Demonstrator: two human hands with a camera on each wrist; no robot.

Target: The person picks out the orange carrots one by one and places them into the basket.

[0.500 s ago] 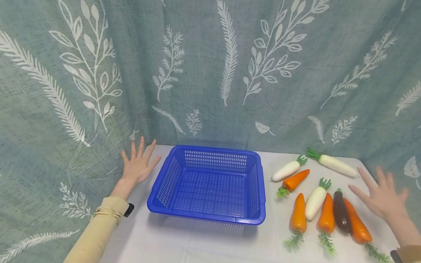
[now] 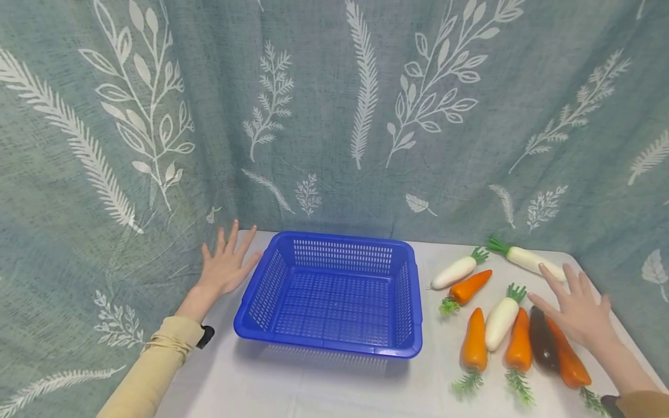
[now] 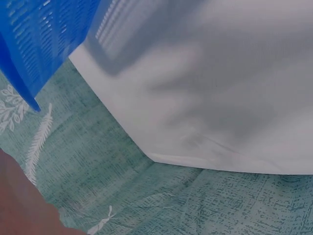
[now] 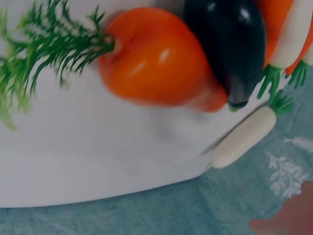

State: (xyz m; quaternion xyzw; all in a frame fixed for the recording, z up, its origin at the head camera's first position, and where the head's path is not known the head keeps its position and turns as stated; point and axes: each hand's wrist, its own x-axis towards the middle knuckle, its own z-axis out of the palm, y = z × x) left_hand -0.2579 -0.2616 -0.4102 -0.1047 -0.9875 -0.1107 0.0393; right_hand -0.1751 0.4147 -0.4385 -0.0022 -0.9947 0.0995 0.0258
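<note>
My left hand [image 2: 225, 270], fingers spread, hovers just left of a blue plastic basket [image 2: 326, 350] and holds nothing. Over the right side of the table my right hand [image 2: 580, 310] is spread too, with nothing in its grasp. Its fingertips overlap the end of a white radish [image 2: 528, 259] in the head view. Close below and left of that hand lie a dark eggplant [image 2: 543, 342] and a carrot [image 2: 572, 366] side by side. The right wrist view shows the eggplant [image 4: 227, 44] and the carrot [image 4: 156, 56] near the camera.
Several more vegetables lie right of the basket: a radish [image 2: 453, 273] beside a carrot [image 2: 470, 287] at the back, and a radish [image 2: 500, 325] between two carrots, one at its left [image 2: 474, 339]. A patterned green curtain [image 2: 324, 116] hangs behind the white-covered table [image 2: 251, 383].
My right hand has moved left, from beside the table's right edge to over the vegetables there. The left hand has shifted slightly right toward the basket.
</note>
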